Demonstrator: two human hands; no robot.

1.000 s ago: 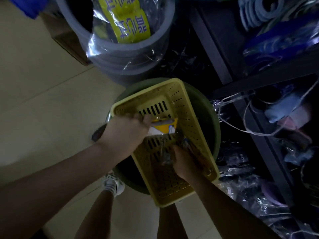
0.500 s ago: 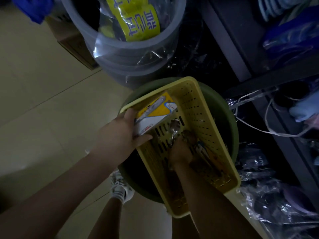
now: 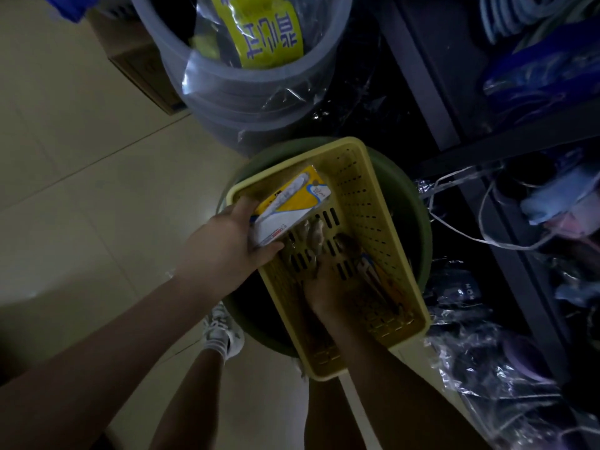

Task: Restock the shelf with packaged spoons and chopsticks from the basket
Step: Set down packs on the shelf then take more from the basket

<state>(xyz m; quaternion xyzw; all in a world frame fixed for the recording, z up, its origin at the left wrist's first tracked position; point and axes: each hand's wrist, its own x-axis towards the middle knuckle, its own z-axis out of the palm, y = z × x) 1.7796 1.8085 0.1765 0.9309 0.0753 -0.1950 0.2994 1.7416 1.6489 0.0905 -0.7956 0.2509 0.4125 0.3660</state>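
Over the yellow basket (image 3: 383, 222), the left hand (image 3: 227, 248) grips the spoon pack (image 3: 289, 209) and has lifted it higher than before. Down inside, the right hand (image 3: 324, 280) stays on more packs; its grip is too dark to tell.

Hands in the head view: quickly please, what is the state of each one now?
Left hand: grips a yellow-and-white carded pack over the yellow basket.
Right hand: down in the basket among the packs; its grip cannot be told.
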